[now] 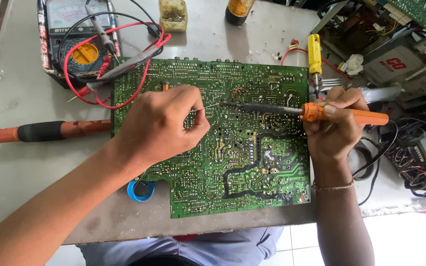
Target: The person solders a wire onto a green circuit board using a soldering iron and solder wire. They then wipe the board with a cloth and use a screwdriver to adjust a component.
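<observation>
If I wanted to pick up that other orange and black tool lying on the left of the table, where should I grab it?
Grab the spare soldering tool by its black middle sleeve, probably from above with fingers across it. It lies flat on the table, pointing sideways toward the green circuit board, so the sleeve is open from the top. Stay away from the end near the board, since its tip is hidden there and may be hot.

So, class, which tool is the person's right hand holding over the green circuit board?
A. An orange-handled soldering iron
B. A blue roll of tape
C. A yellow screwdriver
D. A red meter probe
A: the right hand grips the orange-handled soldering iron, its tip resting over the circuit board near the left hand.
</observation>
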